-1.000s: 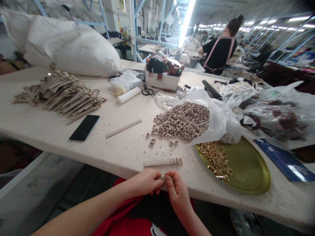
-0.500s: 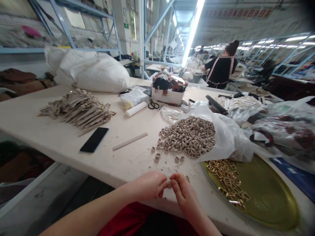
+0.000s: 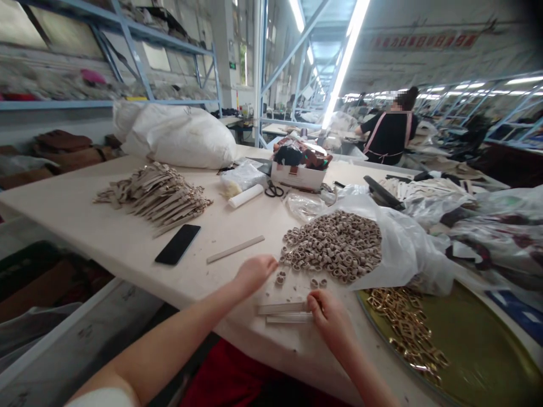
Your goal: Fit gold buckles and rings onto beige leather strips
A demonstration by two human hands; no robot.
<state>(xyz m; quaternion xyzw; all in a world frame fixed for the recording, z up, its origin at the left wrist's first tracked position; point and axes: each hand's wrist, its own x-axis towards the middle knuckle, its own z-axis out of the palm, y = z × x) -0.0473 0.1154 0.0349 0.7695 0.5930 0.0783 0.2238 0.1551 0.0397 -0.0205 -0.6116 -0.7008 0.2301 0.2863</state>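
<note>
Strap (image 3: 282, 308) is pinched in my right hand (image 3: 333, 315). I see my left hand (image 3: 257, 272) apart, beside loops (image 3: 339, 243), grip unclear

Below the near edge of the pale, flat-topped table (image 3: 127, 232), deep red cloth clothing (image 3: 227, 376) shows, with a nearly black cloth area (image 3: 303, 390) on its right. A plain white fabric sleeve (image 3: 104, 397) ends above the left elbow, short of that table edge. Left hand (image 3: 254, 274) and right hand (image 3: 331, 314) are bare.
</note>
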